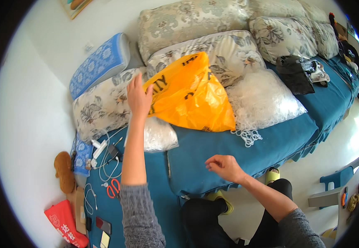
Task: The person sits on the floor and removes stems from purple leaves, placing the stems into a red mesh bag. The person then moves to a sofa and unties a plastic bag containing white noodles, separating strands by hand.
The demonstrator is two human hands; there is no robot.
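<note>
My left hand [139,96] is raised at the left edge of an orange plastic bag [195,99] with black lettering; whether it touches the bag I cannot tell. Its fingers are spread. My right hand [224,167] hovers over the teal sofa cover [195,152], fingers curled, with nothing visible in it. Right of the orange bag lies a large clear bag of white plastic rings [260,99], and several linked rings [248,136] trail from its lower edge. A smaller clear bag with pale contents [159,135] lies beneath the orange bag's lower left side, partly behind my left forearm.
Floral cushions [223,55] line the sofa back. To the left are a white power strip [99,150], cables, orange-handled scissors [113,188] and a phone [103,225]. A dark garment [294,74] lies at the right. A blue stool [337,178] stands beside a table at the lower right.
</note>
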